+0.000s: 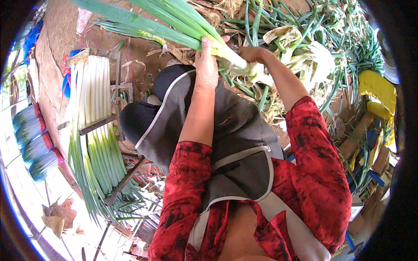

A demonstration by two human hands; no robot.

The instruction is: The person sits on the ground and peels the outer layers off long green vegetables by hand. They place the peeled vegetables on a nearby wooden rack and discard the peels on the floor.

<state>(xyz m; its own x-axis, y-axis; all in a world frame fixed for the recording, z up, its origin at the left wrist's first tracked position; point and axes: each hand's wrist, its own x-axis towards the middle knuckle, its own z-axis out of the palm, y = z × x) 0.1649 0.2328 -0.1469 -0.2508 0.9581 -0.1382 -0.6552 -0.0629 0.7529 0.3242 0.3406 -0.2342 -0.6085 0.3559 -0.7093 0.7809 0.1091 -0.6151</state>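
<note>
A large green onion or leek lies slantwise across the top middle, its green leaves running up to the left and its white stalk down to the right. My left hand is closed round it where the leaves meet the stalk, the thumb on top. At the stalk's lower end is my right hand, bent inward against the pale outer layers; its fingers are partly hidden, so what they grasp is not clear. Peeled pale leaves lie beside and beyond that hand.
A metal rack at left bears trimmed stalks side by side. Several tied bundles lie at the far left. Heaped green onions fill the upper right, near a yellow object. Dry scraps litter the dirt ground.
</note>
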